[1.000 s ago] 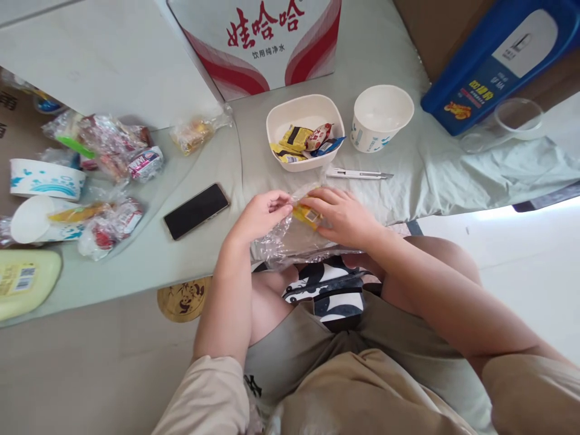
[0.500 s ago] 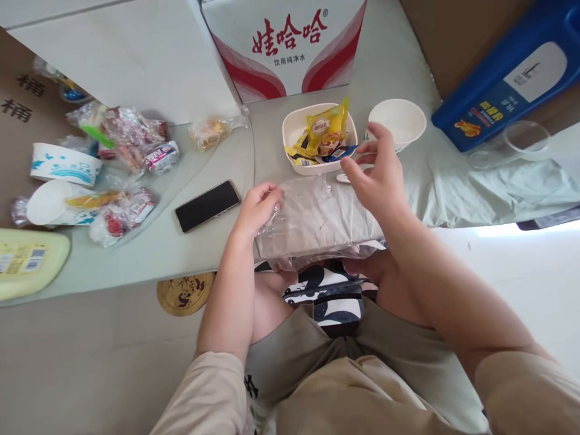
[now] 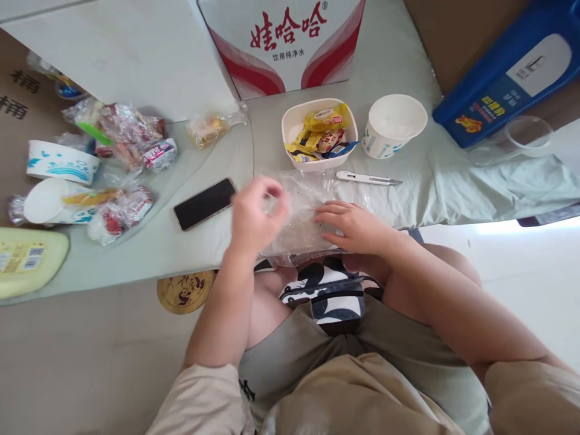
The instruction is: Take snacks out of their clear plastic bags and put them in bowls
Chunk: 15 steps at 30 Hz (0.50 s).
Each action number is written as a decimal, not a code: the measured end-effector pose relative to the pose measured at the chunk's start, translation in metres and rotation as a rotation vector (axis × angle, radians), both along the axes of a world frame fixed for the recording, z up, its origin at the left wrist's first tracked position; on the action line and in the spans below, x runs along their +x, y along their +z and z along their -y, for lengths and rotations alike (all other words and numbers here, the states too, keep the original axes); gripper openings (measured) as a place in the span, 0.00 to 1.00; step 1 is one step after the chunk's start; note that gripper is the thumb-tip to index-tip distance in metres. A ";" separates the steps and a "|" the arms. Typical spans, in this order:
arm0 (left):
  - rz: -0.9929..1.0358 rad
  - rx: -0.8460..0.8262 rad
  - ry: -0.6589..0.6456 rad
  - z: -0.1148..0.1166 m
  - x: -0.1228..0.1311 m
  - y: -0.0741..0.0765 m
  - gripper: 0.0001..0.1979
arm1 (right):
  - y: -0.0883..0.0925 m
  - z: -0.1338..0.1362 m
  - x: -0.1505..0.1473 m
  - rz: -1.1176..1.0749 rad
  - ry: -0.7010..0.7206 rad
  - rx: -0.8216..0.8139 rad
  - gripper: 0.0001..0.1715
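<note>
A clear plastic bag lies flat on the table edge in front of me. My right hand rests on it, fingers stretched out flat. My left hand is blurred by motion at the bag's left end; its fingers look curled, and whether they pinch the plastic is unclear. Beyond the bag stands a white square bowl holding several wrapped snacks, a yellow packet on top. A white utility knife lies to the right of the bag.
A black phone lies left of the bag. A white paper cup stands beside the bowl. Snack bags and paper cups crowd the far left. A red-and-white water carton stands behind. A blue box is at right.
My right hand let go of the yellow packet, which now lies in the bowl, and came back down flat onto the bag. My left hand has shifted and is blurred.
</note>
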<state>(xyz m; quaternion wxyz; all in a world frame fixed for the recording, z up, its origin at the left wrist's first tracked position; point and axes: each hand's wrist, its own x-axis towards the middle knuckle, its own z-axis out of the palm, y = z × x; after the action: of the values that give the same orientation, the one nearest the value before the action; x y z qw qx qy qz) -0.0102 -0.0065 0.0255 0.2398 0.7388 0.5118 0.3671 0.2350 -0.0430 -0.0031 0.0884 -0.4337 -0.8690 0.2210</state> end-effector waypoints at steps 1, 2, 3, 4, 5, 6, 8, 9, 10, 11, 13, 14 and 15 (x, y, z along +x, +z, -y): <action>-0.092 -0.089 -0.194 0.017 0.007 0.002 0.14 | 0.001 0.000 0.001 0.011 0.003 -0.010 0.24; -0.188 -0.161 -0.356 0.033 0.014 0.001 0.22 | 0.002 0.001 0.001 0.025 0.008 -0.024 0.25; -0.281 -0.215 -0.427 0.046 0.018 -0.001 0.28 | 0.003 0.002 0.002 0.041 0.013 -0.043 0.26; -0.385 -0.252 -0.450 0.056 0.021 -0.003 0.30 | 0.004 0.003 0.002 0.061 0.020 -0.068 0.29; -0.473 -0.275 -0.441 0.061 0.021 -0.007 0.30 | 0.006 0.005 0.001 0.083 0.029 -0.098 0.32; -0.528 -0.292 -0.400 0.062 0.019 -0.010 0.27 | 0.007 0.008 0.000 0.106 0.042 -0.131 0.36; -0.512 -0.319 -0.282 0.055 0.010 -0.014 0.21 | 0.009 0.013 -0.005 0.149 0.071 -0.184 0.46; -0.442 -0.331 -0.206 0.049 0.004 -0.015 0.18 | 0.009 0.016 -0.008 0.161 0.081 -0.190 0.49; -0.351 -0.335 -0.124 0.042 -0.002 -0.014 0.16 | 0.010 0.018 -0.011 0.161 0.090 -0.175 0.49; -0.259 -0.328 -0.037 0.035 -0.008 -0.013 0.14 | 0.011 0.019 -0.014 0.147 0.087 -0.136 0.46; -0.111 -0.284 0.099 0.025 -0.016 -0.010 0.12 | 0.012 0.019 -0.017 0.065 0.024 -0.014 0.31; -0.060 -0.260 0.140 0.021 -0.019 -0.008 0.12 | 0.013 0.017 -0.016 -0.004 -0.037 0.056 0.24; -0.026 -0.238 0.162 0.019 -0.021 -0.006 0.11 | 0.015 0.015 -0.013 -0.088 -0.115 0.121 0.19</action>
<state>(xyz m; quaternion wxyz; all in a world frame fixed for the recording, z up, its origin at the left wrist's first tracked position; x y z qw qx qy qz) -0.0314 -0.0257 0.0192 0.2888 0.6662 0.6127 0.3121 0.2218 -0.0582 0.0114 0.1649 -0.4666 -0.8498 0.1817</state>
